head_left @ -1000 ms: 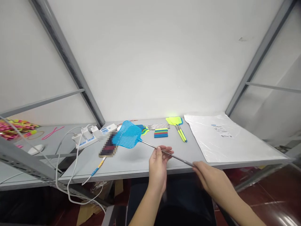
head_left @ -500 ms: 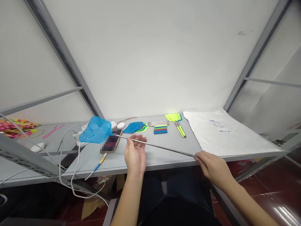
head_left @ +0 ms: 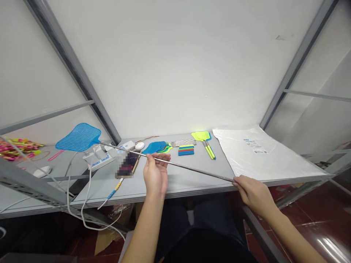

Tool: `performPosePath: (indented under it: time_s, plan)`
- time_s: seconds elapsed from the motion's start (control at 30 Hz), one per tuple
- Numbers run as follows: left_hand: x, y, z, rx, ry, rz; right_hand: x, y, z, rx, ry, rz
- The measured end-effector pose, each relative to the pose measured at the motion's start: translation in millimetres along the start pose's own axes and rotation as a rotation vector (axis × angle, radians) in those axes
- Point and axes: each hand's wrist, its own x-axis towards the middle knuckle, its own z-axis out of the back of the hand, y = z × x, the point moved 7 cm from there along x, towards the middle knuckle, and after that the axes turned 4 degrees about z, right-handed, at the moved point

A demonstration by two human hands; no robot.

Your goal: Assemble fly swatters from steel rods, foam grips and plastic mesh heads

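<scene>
Blue swatter is up over the worktop; if I dip it, its head might knock the power strip. My left hand pinches the rod, my right hand clamps its end. Long and straight, it points just past nine o'clock, tail just past three.

Two hands, one held swatter, one phone, one white package; rods too fine to count.
</scene>
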Motion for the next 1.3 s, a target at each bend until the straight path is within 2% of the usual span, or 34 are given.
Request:
performPosePath:
  time_s: [0.07, 0.2, 0.27, 0.33, 0.53, 0.67, 0.73, 0.87, 0.93, 1.13, 1.3]
  plan:
    - [-12, 16, -9, 0.011, 0.034, 0.035, 0, -2, 2, 0.002, -0.012, -0.026]
    - [-51, 70, -32, 0.147, 0.216, 0.281, 4, 2, 2, 0.025, 0.002, -0.038]
    - [-61, 81, -35, 0.171, 0.238, 0.321, 4, 3, 0, 0.028, 0.021, -0.038]
    - [-60, 79, -35, 0.185, 0.219, 0.304, 3, 2, -1, 0.024, 0.039, -0.015]
    - [-31, 46, -30, 0.124, 0.134, 0.156, -9, -17, 3, -0.014, -0.015, 0.021]
    - [-27, 45, -32, 0.073, 0.125, 0.096, -5, -23, 2, -0.021, -0.016, -0.005]
    - [-33, 56, -36, 0.072, 0.135, 0.117, 3, -19, 0, -0.01, 0.009, -0.015]
    - [-55, 93, -48, 0.146, 0.255, 0.33, 23, -3, -2, -0.004, 0.034, -0.004]
    - [-62, 101, -50, 0.167, 0.272, 0.361, 28, 3, -1, -0.018, 0.024, 0.0]
    - [-61, 82, -46, 0.23, 0.231, 0.253, 23, 7, -4, -0.032, 0.011, 0.031]
    - [-59, 85, -55, 0.236, 0.298, 0.33, 19, -6, -1, -0.026, -0.021, -0.07]
